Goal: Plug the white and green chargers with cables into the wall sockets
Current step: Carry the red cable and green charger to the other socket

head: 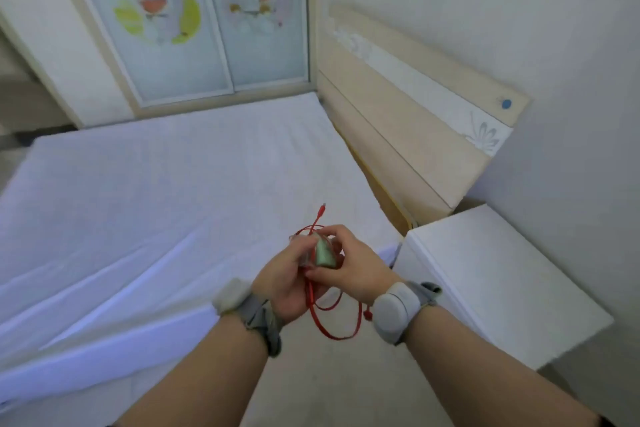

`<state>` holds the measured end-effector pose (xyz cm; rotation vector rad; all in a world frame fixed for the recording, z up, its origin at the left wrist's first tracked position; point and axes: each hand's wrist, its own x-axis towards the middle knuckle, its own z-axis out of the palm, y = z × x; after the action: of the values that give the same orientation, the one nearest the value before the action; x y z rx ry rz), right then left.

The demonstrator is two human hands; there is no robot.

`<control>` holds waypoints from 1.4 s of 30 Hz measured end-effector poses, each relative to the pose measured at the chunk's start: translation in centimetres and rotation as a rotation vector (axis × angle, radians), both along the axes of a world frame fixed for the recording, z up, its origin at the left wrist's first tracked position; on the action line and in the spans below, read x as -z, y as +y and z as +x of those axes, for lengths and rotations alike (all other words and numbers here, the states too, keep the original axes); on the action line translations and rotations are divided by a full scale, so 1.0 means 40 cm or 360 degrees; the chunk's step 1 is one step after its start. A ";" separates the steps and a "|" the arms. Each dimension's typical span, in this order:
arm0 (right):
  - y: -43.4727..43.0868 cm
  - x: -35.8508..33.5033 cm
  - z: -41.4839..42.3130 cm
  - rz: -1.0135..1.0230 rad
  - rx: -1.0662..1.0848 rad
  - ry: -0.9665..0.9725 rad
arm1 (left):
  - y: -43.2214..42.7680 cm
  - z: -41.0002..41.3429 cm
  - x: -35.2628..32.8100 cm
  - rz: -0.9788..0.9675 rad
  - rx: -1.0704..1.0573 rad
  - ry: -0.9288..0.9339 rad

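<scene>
Both hands meet at chest height over the floor, between the bed [138, 201] corner and the bedside cabinet [502, 281]. The right hand [349, 267] pinches the green charger [325, 255] between thumb and fingers. The left hand [284, 282] curls under it and grips the gathered red cable [341, 319].

Handling, as judged:
- The charger appears light, rigid and smooth. Hold it by its side faces, prongs clear.
- The cable is limp. Its loops hang below the wrists and one end sticks up, so it could snag.
- A white charger cannot be made out.

Clearance: no socket is in view. The cabinet edge and headboard [398, 107] crowd the right side, and open floor lies below.
</scene>
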<state>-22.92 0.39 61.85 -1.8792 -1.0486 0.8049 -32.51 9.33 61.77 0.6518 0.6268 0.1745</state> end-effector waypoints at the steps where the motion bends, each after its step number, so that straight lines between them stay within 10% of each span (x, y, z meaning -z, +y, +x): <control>1: 0.038 -0.026 -0.035 0.0043 -0.0074 -0.0088 | 0.026 -0.046 -0.027 0.0012 -0.0053 -0.0025; 24: 1.155 -0.264 -1.373 -0.0019 -0.1310 -0.0028 | 0.887 -1.549 -0.223 0.0500 -0.1039 0.0474; 42: 1.999 -0.276 -1.901 -0.0031 -0.1860 -0.0234 | 1.581 -2.083 -0.276 0.0993 -0.1337 0.1487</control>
<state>-98.95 80.34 72.90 -1.2122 -2.2763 1.2893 -115.83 72.56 72.80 1.0387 1.7787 0.9028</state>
